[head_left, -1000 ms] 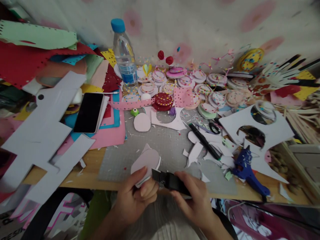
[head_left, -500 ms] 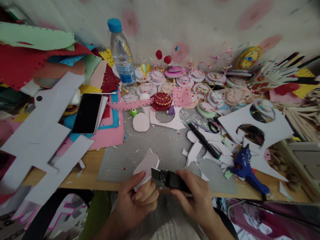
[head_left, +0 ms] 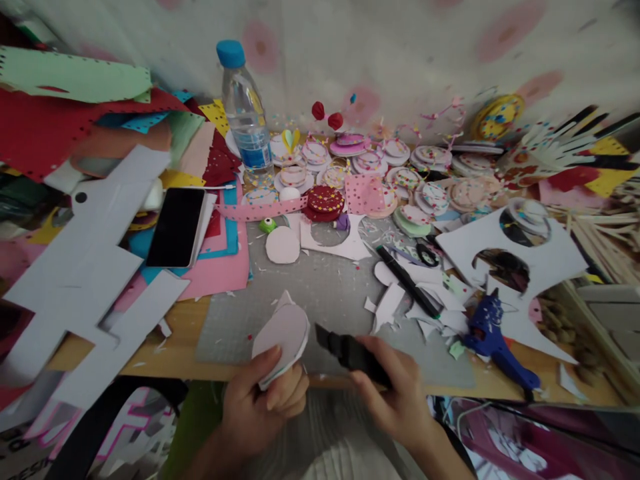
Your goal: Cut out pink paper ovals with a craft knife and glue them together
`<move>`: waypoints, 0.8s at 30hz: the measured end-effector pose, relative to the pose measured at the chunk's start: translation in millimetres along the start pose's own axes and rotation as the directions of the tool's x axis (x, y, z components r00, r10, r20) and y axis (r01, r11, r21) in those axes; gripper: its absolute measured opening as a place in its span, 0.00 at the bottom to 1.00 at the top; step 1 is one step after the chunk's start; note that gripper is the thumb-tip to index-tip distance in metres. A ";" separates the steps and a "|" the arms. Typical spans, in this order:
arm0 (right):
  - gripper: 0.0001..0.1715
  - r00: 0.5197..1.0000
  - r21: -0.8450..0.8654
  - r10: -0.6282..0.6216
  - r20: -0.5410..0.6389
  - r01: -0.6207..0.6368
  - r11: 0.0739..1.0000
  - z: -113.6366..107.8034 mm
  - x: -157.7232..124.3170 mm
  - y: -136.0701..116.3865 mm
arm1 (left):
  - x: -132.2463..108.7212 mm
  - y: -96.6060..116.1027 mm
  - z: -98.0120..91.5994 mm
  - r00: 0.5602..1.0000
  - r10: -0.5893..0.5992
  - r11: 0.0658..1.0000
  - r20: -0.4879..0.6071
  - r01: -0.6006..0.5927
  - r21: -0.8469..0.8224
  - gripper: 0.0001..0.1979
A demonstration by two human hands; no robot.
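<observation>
My left hand (head_left: 263, 400) is closed on a rounded white paper cut-out (head_left: 281, 333), held just above the near edge of the grey cutting mat (head_left: 320, 293). My right hand (head_left: 395, 393) grips a black cutter-like tool (head_left: 350, 351), its tip pointing left toward the cut-out, a small gap between them. Both hands hover over the table's front edge, above my lap.
A water bottle (head_left: 245, 110) stands at the back. A phone (head_left: 176, 227) lies left on coloured paper. White card offcuts (head_left: 85, 267) cover the left side. A black pen (head_left: 407, 280), blue glue gun (head_left: 500, 343), scissors (head_left: 426, 253) and several decorated discs (head_left: 370, 163) lie right and behind.
The cut-out has moved left and away from the tool's tip; the tool has pulled slightly right. A gap has opened between them.
</observation>
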State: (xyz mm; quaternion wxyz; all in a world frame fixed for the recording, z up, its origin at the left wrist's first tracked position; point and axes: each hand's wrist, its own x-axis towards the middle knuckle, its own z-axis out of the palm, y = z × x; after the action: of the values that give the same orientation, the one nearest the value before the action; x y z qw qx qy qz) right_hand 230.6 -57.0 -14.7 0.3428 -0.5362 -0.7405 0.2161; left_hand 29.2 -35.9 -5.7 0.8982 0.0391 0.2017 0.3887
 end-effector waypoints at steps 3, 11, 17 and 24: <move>0.13 0.997 -0.013 -0.078 0.015 0.078 0.997 2.9 2.8 -7.6 | 1.9 -2.6 4.8 1.000 -0.012 1.000 0.005 0.012 0.019 0.33; 0.14 0.996 -0.023 -0.086 0.011 0.087 0.996 1.4 1.4 -4.2 | 2.9 -6.7 3.1 0.996 -0.023 0.999 0.085 0.021 0.026 0.33; 0.10 0.964 0.036 0.251 -0.084 -0.248 0.968 3.4 0.6 17.6 | 0.9 -12.3 2.6 0.945 0.101 0.987 0.313 -0.135 0.090 0.33; 0.17 0.868 0.536 0.470 0.160 -0.477 0.696 5.6 5.1 15.1 | 4.5 17.0 -6.7 0.982 -0.047 0.766 -0.182 0.152 0.624 0.17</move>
State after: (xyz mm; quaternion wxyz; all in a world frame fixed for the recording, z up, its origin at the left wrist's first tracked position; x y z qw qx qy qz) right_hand 235.2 -46.9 -27.5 0.4132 -0.5827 -0.4827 0.5068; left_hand 17.8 -21.5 -9.5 0.8329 0.2991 0.3922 0.2510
